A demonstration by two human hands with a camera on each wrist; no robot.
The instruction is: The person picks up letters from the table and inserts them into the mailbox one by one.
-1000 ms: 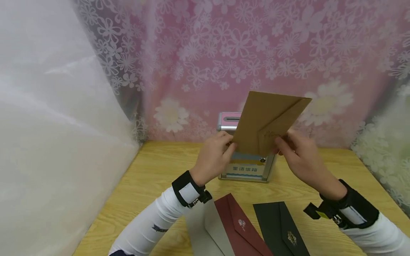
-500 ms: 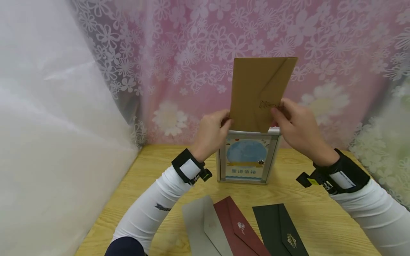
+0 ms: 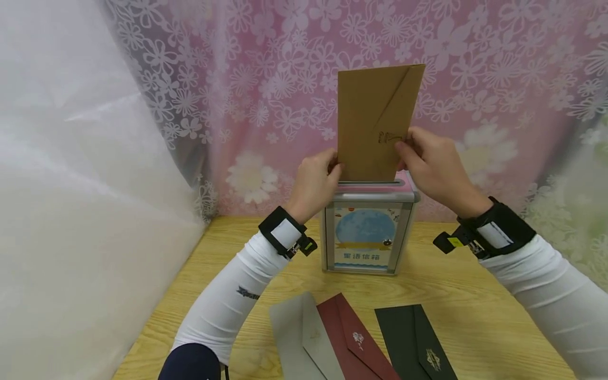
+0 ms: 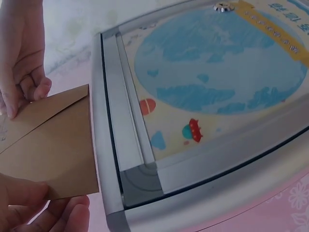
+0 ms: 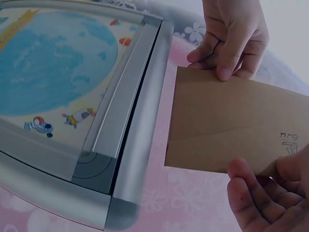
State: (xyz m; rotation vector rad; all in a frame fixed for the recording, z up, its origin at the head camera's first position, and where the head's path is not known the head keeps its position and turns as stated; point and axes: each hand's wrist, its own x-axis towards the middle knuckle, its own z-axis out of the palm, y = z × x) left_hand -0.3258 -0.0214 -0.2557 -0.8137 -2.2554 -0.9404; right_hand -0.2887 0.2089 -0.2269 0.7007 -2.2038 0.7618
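Observation:
A brown kraft envelope (image 3: 372,121) stands upright over the silver-framed letter box (image 3: 366,237), its lower edge right at the slot (image 3: 370,183) in the pink top. My left hand (image 3: 314,182) pinches the envelope's left edge low down, thumb in front. On the other side my right hand (image 3: 434,166) pinches the right edge beside a small dark printed motif. In the left wrist view the envelope (image 4: 58,145) has its end close to the box's metal rim (image 4: 108,145). The right wrist view shows both hands on the envelope (image 5: 227,125).
On the wooden table (image 3: 247,253) in front of the box lie a pale grey envelope (image 3: 304,338), a dark red envelope (image 3: 351,338) overlapping it, and a dark green envelope (image 3: 413,338). A pink floral curtain (image 3: 285,79) hangs behind, with white sheeting (image 3: 95,184) at left.
Both hands have raised the brown envelope and turned it from tilted to nearly upright, bringing its lower edge from in front of the box up to the slot.

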